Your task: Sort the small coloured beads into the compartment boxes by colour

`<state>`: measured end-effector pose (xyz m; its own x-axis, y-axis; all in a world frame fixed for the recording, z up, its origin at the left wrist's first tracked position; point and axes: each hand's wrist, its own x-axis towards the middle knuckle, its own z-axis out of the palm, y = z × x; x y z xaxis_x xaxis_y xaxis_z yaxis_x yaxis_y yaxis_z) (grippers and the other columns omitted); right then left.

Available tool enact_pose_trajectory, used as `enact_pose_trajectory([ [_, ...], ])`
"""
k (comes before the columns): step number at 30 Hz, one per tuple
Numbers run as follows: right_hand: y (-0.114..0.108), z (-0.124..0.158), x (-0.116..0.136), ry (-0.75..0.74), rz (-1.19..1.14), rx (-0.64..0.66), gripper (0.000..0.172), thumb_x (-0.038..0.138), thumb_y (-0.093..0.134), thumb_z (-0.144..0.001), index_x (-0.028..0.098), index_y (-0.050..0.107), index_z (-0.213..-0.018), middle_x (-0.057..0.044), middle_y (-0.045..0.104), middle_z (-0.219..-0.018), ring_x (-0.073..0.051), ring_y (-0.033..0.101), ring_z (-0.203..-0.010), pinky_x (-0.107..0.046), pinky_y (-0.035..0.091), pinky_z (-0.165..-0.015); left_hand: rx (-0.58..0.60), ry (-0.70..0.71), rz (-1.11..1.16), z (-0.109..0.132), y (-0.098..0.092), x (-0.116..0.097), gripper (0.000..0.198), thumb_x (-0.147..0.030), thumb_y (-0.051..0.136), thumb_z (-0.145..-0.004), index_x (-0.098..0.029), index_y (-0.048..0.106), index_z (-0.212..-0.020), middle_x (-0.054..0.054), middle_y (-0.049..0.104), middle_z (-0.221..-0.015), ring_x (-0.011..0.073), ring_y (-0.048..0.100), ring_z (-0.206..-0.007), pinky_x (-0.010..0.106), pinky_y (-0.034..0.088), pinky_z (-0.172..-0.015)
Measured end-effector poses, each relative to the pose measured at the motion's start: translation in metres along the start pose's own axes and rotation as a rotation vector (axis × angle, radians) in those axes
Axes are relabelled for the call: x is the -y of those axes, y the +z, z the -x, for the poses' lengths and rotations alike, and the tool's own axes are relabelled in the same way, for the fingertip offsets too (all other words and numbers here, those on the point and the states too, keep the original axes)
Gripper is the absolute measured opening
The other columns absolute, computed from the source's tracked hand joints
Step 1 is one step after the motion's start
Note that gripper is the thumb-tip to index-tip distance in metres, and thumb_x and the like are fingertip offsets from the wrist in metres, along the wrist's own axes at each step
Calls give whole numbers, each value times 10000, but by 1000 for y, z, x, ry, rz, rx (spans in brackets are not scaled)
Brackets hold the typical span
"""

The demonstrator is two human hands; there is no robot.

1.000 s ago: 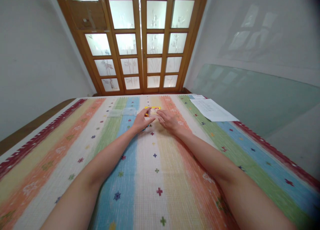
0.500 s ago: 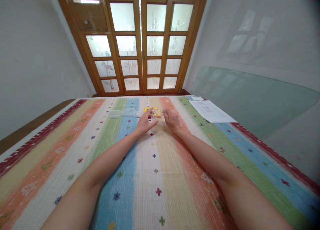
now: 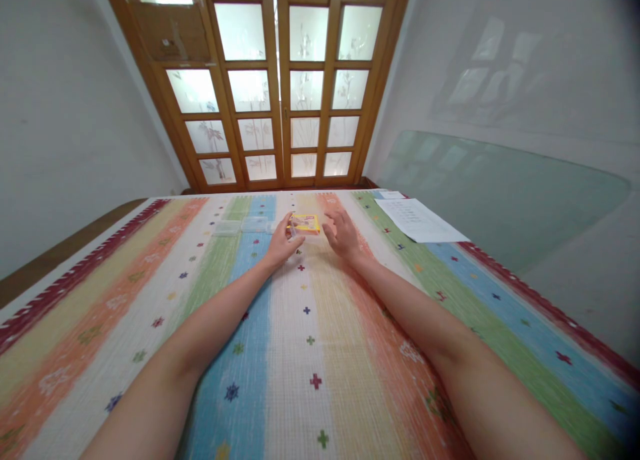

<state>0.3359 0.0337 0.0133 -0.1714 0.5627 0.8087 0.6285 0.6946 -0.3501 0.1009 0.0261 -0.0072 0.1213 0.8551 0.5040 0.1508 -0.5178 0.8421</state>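
A small flat yellow box (image 3: 307,224) with an orange-red side lies near the far end of the table, between my two hands. My left hand (image 3: 283,243) is at its left end, fingers and thumb curved around a see-through plastic piece (image 3: 293,233); the piece's exact shape is hard to make out. Just right of the box, my right hand (image 3: 343,236) is raised with its fingers apart and nothing in them. Left of my left hand, a clear plastic case (image 3: 255,225) and another clear tray-like piece (image 3: 227,228) lie side by side.
A striped cloth (image 3: 315,340) covers the table. Printed paper sheets (image 3: 423,220) lie at the far right. A pale glass panel (image 3: 500,193) leans along the right wall. Wooden doors with frosted panes (image 3: 285,113) stand beyond the table.
My right fingers have spread and no longer hold the clear bit they pinched. My left hand has shifted slightly left, and more of the yellow box shows.
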Motion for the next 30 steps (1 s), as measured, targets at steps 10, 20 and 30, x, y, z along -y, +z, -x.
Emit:
enact_pose_trajectory([
  [10, 5, 5, 11, -173, 24, 330, 237, 381, 531, -1068, 212, 683, -1002, -162, 587, -1487, -305, 534, -1388, -522, 452, -1159, 44, -77, 131, 2, 2, -5, 804, -249, 739, -873, -247, 378, -1592, 173, 547, -1499, 225, 690, -1174, 411, 567, -1038],
  [20, -13, -1, -22, 81, 188, 337, 225, 327, 497, -1066, 216, 650, -943, -158, 599, -1494, -293, 612, -1280, -441, 489, -1055, 12, 56, -514, -2, -19, 4, 533, -226, 642, -929, -195, 577, -1457, 141, 624, -1428, 276, 600, -1319, 457, 478, -1157],
  [30, -33, 0, -57, 176, 452, 608, 201, 317, 581, -1014, 171, 719, -1005, -142, 712, -1193, -250, 632, -1105, -311, 455, -929, 71, -103, -889, -2, -33, 13, 366, -258, 576, -962, -184, 716, -1292, 130, 705, -1285, 283, 638, -1217, 402, 466, -1105],
])
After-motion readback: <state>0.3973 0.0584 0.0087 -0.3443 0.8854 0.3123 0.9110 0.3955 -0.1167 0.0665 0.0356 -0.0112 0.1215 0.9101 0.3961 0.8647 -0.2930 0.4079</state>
